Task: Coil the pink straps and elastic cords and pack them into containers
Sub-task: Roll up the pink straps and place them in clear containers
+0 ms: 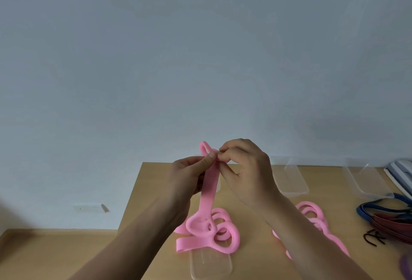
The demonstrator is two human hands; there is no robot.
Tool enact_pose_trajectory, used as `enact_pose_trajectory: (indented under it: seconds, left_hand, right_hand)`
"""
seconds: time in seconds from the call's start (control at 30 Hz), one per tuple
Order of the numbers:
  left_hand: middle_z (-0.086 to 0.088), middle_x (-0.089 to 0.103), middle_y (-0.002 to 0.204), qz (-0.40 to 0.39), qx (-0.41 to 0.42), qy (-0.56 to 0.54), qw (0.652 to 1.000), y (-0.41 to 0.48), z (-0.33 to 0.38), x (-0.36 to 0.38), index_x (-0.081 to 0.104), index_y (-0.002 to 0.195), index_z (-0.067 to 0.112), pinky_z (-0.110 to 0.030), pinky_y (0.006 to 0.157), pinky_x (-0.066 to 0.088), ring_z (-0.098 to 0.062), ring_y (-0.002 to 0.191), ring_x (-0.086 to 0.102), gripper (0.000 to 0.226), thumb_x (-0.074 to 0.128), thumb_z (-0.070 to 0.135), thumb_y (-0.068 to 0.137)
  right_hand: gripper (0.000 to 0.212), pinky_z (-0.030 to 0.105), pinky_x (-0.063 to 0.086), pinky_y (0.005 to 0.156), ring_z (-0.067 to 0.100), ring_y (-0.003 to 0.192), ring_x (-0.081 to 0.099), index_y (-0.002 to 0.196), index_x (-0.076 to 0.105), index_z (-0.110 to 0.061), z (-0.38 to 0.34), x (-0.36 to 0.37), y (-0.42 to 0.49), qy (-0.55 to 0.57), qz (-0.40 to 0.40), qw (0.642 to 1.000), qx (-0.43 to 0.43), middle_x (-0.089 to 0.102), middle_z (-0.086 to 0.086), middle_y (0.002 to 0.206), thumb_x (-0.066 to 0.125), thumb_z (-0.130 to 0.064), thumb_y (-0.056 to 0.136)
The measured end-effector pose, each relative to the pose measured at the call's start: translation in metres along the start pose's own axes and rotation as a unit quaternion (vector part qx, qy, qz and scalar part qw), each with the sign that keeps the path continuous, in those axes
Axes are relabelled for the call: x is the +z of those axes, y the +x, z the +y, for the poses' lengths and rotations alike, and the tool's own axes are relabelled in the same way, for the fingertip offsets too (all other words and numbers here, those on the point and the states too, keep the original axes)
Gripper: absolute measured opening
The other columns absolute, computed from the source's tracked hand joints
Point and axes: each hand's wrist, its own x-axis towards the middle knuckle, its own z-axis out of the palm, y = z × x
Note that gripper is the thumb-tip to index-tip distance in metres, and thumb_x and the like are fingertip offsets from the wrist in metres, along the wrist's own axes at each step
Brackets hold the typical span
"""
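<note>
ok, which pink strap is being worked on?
The centre pink strap: left hand and right hand pinch its top end, its tail looped on the table. The other pink strap lies untouched at right.

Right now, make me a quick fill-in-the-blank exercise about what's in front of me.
The left hand and right hand pinch one end of a flat ____ fabric strap.
Its loose loops lie on a light-brown ____ table.
Blue and red elastic cords lie on the table's ____ side.
Missing: pink, wooden, right.

Table [153, 192] layout
Raised strap [208, 192] trails to the centre; container [210, 265] before it, second strap [312, 215] right, cords [390, 221] farthest right
</note>
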Motion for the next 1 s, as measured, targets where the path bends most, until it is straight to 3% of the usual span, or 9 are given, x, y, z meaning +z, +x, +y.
enact_pose_trajectory:
  seconds: [0.07, 0.17, 0.27, 0.37, 0.5, 0.73, 0.87, 1.0]
  left_hand:
    - [-0.029, 0.073, 0.098, -0.01, 0.005, 0.0, 1.0, 0.001, -0.002, 0.0, 0.083, 0.091, 0.008, -0.029, 0.067, 0.058, -0.023, 0.074, 0.067, 0.036, 0.075, 0.042, 0.082]
    - [-0.028, 0.074, 0.106, -0.017, 0.011, 0.01, 1.0, 0.004, -0.008, -0.001, 0.081, 0.099, 0.006, -0.041, 0.083, 0.06, -0.028, 0.086, 0.067, 0.033, 0.071, 0.035, 0.09]
    - [-0.021, 0.077, 0.107, -0.017, 0.016, 0.021, 0.999, 0.007, -0.012, -0.004, 0.079, 0.105, 0.006, -0.044, 0.088, 0.06, -0.03, 0.095, 0.07, 0.021, 0.065, 0.019, 0.099]
    - [-0.008, 0.08, 0.107, -0.035, 0.03, 0.047, 0.998, 0.006, -0.013, -0.005, 0.079, 0.11, 0.01, -0.041, 0.089, 0.061, -0.025, 0.102, 0.074, 0.019, 0.062, 0.012, 0.101]
    - [-0.011, 0.08, 0.107, -0.027, 0.031, 0.068, 0.997, 0.005, -0.015, -0.005, 0.079, 0.11, 0.011, -0.042, 0.09, 0.06, -0.021, 0.096, 0.071, 0.023, 0.059, 0.003, 0.101]
    - [-0.01, 0.08, 0.097, -0.031, -0.015, 0.121, 0.992, 0.007, -0.017, -0.009, 0.077, 0.104, 0.011, -0.024, 0.065, 0.06, -0.015, 0.079, 0.075, 0.021, 0.062, 0.024, 0.102]
    - [-0.011, 0.08, 0.101, -0.045, -0.023, 0.105, 0.993, 0.006, -0.017, -0.011, 0.077, 0.109, 0.01, -0.031, 0.074, 0.062, -0.029, 0.093, 0.076, 0.021, 0.063, 0.024, 0.101]
    - [-0.018, 0.076, 0.112, -0.076, -0.015, 0.061, 0.995, 0.003, -0.014, -0.01, 0.079, 0.111, 0.012, -0.043, 0.093, 0.056, -0.027, 0.098, 0.069, 0.024, 0.067, 0.027, 0.097]
  right_hand:
    - [0.013, 0.036, 0.055, 0.068, 0.02, 0.082, 0.065, 0.077, 0.072, -0.007, -0.001, -0.002, -0.001, 0.004, -0.014, 1.0, 0.01, 0.067, 0.001, 0.088, 0.079, 0.003, 0.078]
    - [0.014, 0.035, 0.055, 0.075, 0.019, 0.089, 0.065, 0.081, 0.074, -0.008, -0.002, -0.008, -0.001, 0.013, -0.036, 0.999, 0.027, 0.069, 0.0, 0.091, 0.078, 0.005, 0.076]
    - [0.008, 0.03, 0.052, 0.083, 0.016, 0.095, 0.063, 0.092, 0.074, -0.011, -0.002, -0.012, 0.002, 0.033, -0.044, 0.997, 0.061, 0.069, -0.004, 0.093, 0.076, -0.011, 0.084]
    - [0.022, 0.029, 0.047, 0.092, 0.014, 0.103, 0.058, 0.111, 0.071, -0.016, 0.003, -0.013, 0.004, 0.012, -0.118, 0.986, 0.117, 0.068, -0.006, 0.102, 0.069, -0.024, 0.091]
    - [0.011, 0.032, 0.049, 0.08, 0.012, 0.09, 0.058, 0.099, 0.072, -0.022, 0.004, -0.012, 0.003, 0.032, -0.196, 0.973, 0.121, 0.068, -0.01, 0.091, 0.064, -0.023, 0.09]
    - [0.006, 0.033, 0.05, 0.068, 0.012, 0.073, 0.059, 0.083, 0.073, -0.022, 0.001, -0.01, 0.003, 0.037, -0.126, 0.982, 0.133, 0.067, -0.012, 0.075, 0.074, -0.025, 0.088]
    - [0.005, 0.035, 0.05, 0.069, 0.016, 0.076, 0.06, 0.082, 0.075, -0.021, -0.001, -0.008, 0.0, 0.025, -0.096, 0.986, 0.134, 0.07, -0.011, 0.076, 0.079, -0.018, 0.081]
    - [0.016, 0.034, 0.052, 0.069, 0.017, 0.082, 0.061, 0.086, 0.076, -0.016, -0.001, -0.004, -0.005, -0.005, -0.051, 0.994, 0.101, 0.072, -0.007, 0.083, 0.083, -0.008, 0.075]
